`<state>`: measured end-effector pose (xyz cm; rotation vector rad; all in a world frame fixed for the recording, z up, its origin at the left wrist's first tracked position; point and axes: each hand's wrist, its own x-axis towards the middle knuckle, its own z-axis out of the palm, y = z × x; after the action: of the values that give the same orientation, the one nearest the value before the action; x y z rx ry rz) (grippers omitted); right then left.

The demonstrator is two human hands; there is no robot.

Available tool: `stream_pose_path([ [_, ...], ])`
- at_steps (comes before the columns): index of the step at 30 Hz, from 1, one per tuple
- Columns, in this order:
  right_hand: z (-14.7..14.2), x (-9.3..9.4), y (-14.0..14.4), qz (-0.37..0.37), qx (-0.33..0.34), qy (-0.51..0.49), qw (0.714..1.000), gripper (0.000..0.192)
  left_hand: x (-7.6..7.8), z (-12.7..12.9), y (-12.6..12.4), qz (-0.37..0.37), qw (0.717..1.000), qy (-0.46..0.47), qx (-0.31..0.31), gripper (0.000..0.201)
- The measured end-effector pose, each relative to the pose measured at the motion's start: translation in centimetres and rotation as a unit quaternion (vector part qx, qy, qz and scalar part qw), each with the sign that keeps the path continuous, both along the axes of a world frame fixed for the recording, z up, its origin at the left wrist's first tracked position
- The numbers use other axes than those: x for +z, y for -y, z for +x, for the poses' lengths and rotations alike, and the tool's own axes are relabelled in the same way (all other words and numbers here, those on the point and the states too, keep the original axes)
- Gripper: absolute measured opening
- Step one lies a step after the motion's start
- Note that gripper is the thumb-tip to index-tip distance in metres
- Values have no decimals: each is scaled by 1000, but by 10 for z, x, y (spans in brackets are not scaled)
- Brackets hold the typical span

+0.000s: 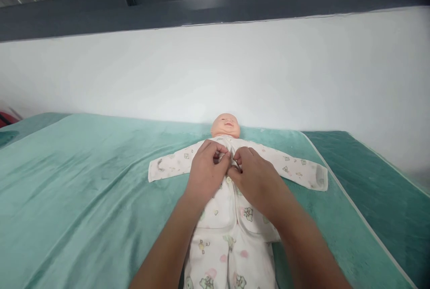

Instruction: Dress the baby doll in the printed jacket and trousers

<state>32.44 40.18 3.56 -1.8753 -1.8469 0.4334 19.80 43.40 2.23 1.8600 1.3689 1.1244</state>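
A baby doll (pixel 225 124) lies on its back on a teal blanket (pixel 83 181), head toward the wall, sleeves spread out to both sides. It wears a white printed shirt (pixel 289 166) and matching trousers (pixel 231 262). My left hand (pixel 206 170) and my right hand (pixel 255 177) meet over the doll's chest. Each pinches one edge of the shirt's front opening, just above a small round button (pixel 229 180). The fingertips hide the fabric between them.
A white wall (pixel 215 69) rises right behind the doll's head, with a dark window frame (pixel 215 2) above it. The blanket's pale edge (pixel 339 190) runs along the right, over a darker teal surface (pixel 379 190). A red object (pixel 6 118) shows at far left.
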Motion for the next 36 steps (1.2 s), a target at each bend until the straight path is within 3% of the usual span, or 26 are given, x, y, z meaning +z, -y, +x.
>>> stream_pose_path([
  [5, -3, -5, -4, -1, -12, -17, 1000, 18, -1, -1, -2, -14, 1000, 13, -1, 9],
  [12, -10, -11, -9, 41, -47, 9, 998, 14, -4, -5, -4, -37, 998, 50, -9, 12],
  [16, 1, -10, -12, 26, -36, -129, 991, 9, -4, -5, -4, -40, 998, 52, -3, 12],
  [19, 14, -7, -14, -33, -24, -303, 952, 8, -3, -5, -4, -45, 998, 46, -1, 12],
  [22, 21, -7, -15, -69, -8, -406, 911, 10, -4, -5, -4, -43, 998, 40, -14, 16],
  [26, 23, -9, -17, -78, 9, -449, 890, 14, -6, -5, -4, -38, 998, 34, -35, 18],
  [36, 23, -12, -18, -59, 27, -452, 890, 18, -2, -4, -1, -29, 999, 27, -15, 11],
])
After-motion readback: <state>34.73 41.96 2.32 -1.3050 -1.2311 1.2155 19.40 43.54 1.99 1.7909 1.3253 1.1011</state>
